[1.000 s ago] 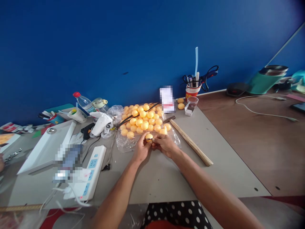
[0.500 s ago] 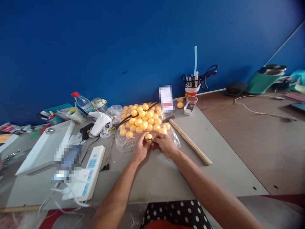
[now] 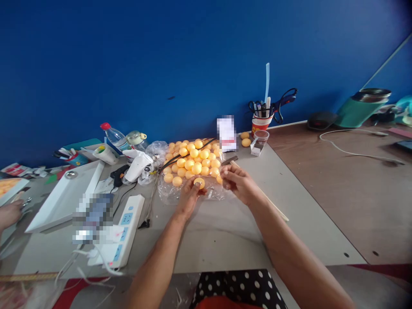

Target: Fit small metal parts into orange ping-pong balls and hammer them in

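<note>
My left hand (image 3: 189,195) is closed around an orange ball (image 3: 200,183), which looks like a table tennis ball, with the thumb on its side. A small pale spot shows on top of the ball. To the right, my right hand (image 3: 237,182) is apart from it, with fingers curled together; anything between the fingertips is too small to tell. Beneath the right hand and forearm lies a bundle of thin wooden sticks (image 3: 279,210), mostly hidden. Just beyond both hands, many similar orange balls (image 3: 196,161) are piled on a clear plastic bag (image 3: 169,193).
On the left lie a power strip (image 3: 130,227) with cables, a phone (image 3: 96,214) and a white tray (image 3: 59,201). Another person's hand (image 3: 11,214) is at the far left. Behind stand a bottle (image 3: 114,135), a paper cup of tools (image 3: 261,122) and a small clear cup (image 3: 261,137).
My right hand has left the ball and moved right, over the wooden sticks. The left hand keeps the ball, now turned. Another person's hand has come into view at the far left.
</note>
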Demonstrator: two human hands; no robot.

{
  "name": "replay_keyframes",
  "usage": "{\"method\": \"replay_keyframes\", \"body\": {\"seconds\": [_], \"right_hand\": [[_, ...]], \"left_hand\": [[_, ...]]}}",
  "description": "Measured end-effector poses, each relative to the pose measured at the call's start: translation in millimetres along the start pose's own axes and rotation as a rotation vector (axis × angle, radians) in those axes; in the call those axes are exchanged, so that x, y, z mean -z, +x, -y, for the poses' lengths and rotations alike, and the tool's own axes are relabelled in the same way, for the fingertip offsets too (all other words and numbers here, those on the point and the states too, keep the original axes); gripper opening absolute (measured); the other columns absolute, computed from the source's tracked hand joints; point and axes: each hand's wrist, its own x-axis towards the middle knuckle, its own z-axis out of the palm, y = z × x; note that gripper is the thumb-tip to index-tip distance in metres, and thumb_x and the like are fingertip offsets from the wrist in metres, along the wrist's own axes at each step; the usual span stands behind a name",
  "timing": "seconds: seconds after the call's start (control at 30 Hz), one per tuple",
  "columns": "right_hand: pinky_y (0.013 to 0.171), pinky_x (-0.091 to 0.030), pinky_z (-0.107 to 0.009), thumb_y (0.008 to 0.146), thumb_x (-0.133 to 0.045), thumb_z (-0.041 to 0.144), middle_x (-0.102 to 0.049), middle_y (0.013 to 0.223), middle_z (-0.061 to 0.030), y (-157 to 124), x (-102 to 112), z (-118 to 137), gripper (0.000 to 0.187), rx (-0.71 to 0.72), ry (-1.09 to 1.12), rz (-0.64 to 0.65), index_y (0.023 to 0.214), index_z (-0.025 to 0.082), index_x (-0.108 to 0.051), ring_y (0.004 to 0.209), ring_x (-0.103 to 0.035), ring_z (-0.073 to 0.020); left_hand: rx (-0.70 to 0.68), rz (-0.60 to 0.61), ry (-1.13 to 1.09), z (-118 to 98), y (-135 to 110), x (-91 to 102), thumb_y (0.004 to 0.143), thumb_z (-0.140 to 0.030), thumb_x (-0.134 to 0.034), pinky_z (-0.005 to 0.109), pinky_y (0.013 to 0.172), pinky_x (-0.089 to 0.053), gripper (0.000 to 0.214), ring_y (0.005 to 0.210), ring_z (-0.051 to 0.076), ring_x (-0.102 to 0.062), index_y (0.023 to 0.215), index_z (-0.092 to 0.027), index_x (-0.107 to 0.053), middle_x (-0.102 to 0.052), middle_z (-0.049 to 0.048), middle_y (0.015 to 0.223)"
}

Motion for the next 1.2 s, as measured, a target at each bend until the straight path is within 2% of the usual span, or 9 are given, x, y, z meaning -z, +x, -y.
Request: {"method": "replay_keyframes", "body": {"seconds": [0.13,0.2,0.3,0.43,0.8,0.9,1.0,1.07,1.2], "right_hand": [[0.053,-0.033,-0.025,0.075,-0.06,0.04,-0.052,0.061,0.0016,14.8,27.3,-2.5,0.022,0.128,-0.513,-0.467,0.082,0.019,-0.057,0.055,-0.044,-0.0127],[0.063,-0.039,-0.028,0.077,-0.055,0.034,-0.061,0.076,-0.004,20.8,38.4,-7.6,0.018,0.109,-0.886,-0.58,0.084,0.018,-0.06,0.069,-0.052,-0.0172],[0.078,-0.041,-0.033,0.08,-0.051,0.027,-0.064,0.099,-0.0122,24.3,47.4,-13.3,0.022,0.013,-1.27,-0.581,0.095,0.017,-0.064,0.091,-0.057,-0.024],[0.084,-0.04,-0.038,0.084,-0.05,0.026,-0.063,0.113,-0.0178,22.7,49.6,-13.0,0.03,-0.143,-1.462,-0.511,0.109,0.015,-0.064,0.105,-0.057,-0.0304],[0.074,-0.042,-0.033,0.083,-0.046,0.018,-0.066,0.105,-0.0184,22.3,54.8,-11.3,0.03,-0.187,-1.575,-0.45,0.106,0.013,-0.066,0.093,-0.064,-0.0271],[0.072,-0.041,-0.031,0.084,-0.043,0.02,-0.066,0.1,-0.0177,22.5,55.6,-6.7,0.029,-0.103,-1.491,-0.494,0.1,0.012,-0.066,0.088,-0.063,-0.0252],[0.072,-0.041,-0.029,0.083,-0.041,0.021,-0.066,0.094,-0.0136,18.7,49.9,2.8,0.027,0.111,-1.319,-0.511,0.093,0.014,-0.065,0.088,-0.06,-0.0231],[0.068,-0.04,-0.028,0.083,-0.042,0.023,-0.065,0.085,-0.0086,12.3,41.0,9.7,0.023,0.219,-1.171,-0.435,0.086,0.017,-0.063,0.08,-0.058,-0.0205],[0.051,-0.032,-0.026,0.085,-0.045,0.036,-0.052,0.056,0.0022,-4.4,16.6,18.2,0.022,0.08,-0.901,-0.036,0.078,0.02,-0.058,0.051,-0.045,-0.013]], "left_hand": [[0.026,-0.033,0.015,-0.8,1.0,2.1,0.07,-0.042,-0.075,0.026,0.061,-0.049,0.038,0.061,0.011,-0.059,0.099,-0.021,-0.06,-0.062,-0.0009,0.083],[0.018,-0.046,0.029,-0.6,1.2,2.8,0.071,-0.04,-0.074,0.025,0.059,-0.048,0.036,0.06,0.011,-0.058,0.098,-0.022,-0.06,-0.062,-0.0016,0.082],[-0.014,-0.05,0.022,-2.2,0.4,1.7,0.072,-0.039,-0.072,0.024,0.056,-0.046,0.032,0.057,0.009,-0.057,0.097,-0.022,-0.06,-0.065,-0.0008,0.086],[-0.031,-0.035,-0.046,-6.3,-0.1,-0.4,0.076,-0.04,-0.066,0.022,0.051,-0.042,0.028,0.053,0.008,-0.055,0.093,-0.018,-0.059,-0.066,0.0004,0.081],[0.033,-0.029,-0.248,-10.3,1.2,-0.9,0.075,-0.049,-0.068,0.024,0.056,-0.046,0.045,0.06,0.011,-0.06,0.104,-0.016,-0.056,-0.065,0.0027,0.081],[0.046,-0.021,-0.213,-10.5,-0.7,-1.1,0.068,-0.036,-0.075,0.024,0.062,-0.048,0.047,0.067,0.011,-0.062,0.108,-0.019,-0.055,-0.064,0.0015,0.087],[0.044,-0.036,-0.131,-6.8,-0.7,-0.2,0.062,-0.027,-0.08,0.023,0.065,-0.049,0.053,0.069,0.01,-0.061,0.109,-0.022,-0.055,-0.062,-0.002,0.087],[0.037,-0.035,-0.07,-4.1,0.2,0.4,0.064,-0.028,-0.079,0.024,0.065,-0.049,0.049,0.068,0.009,-0.061,0.106,-0.021,-0.056,-0.061,-0.0022,0.087],[-0.016,-0.081,0.053,-1.8,2.2,0.9,0.067,-0.033,-0.076,0.025,0.064,-0.049,0.044,0.065,0.009,-0.059,0.104,-0.019,-0.055,-0.06,-0.0013,0.085]]}}
